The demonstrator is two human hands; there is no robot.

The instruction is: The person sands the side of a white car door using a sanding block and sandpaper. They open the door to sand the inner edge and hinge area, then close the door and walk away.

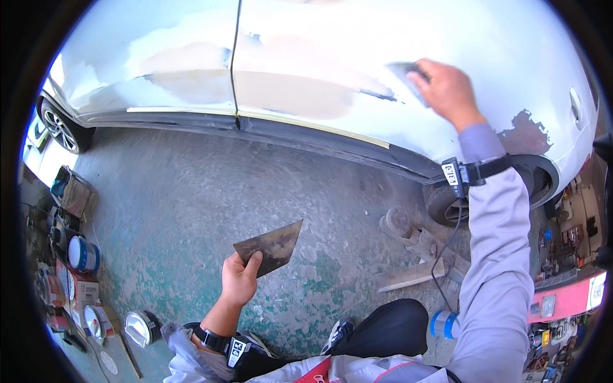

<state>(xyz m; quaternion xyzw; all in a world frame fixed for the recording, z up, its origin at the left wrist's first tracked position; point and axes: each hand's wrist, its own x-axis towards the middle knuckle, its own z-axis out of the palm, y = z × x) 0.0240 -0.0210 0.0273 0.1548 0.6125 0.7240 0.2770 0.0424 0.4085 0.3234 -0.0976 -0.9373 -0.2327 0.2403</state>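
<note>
My right hand (448, 91), closed around a thin spreader (409, 79), is at the side panel of a white car (479, 38); motion blurs the blade, and whether it touches the panel I cannot tell. Low over the floor, my left hand (241, 280) grips a flat metal putty plate (275, 244) between thumb and fingers. Beige body filler (292, 93) covers patches on both sides of the door seam, with small dark marks near its edge. A strip of yellowish masking tape (316, 127) runs along the lower edge of the doors.
Several tins, among them a blue-and-white one (84, 253) and one with a silvery lid (139, 328), stand at the left. Wood pieces (412, 276) lie near the car's wheel (445, 206). A blue-banded tin (444, 324) is beside my right knee. A cable hangs from my right wrist device.
</note>
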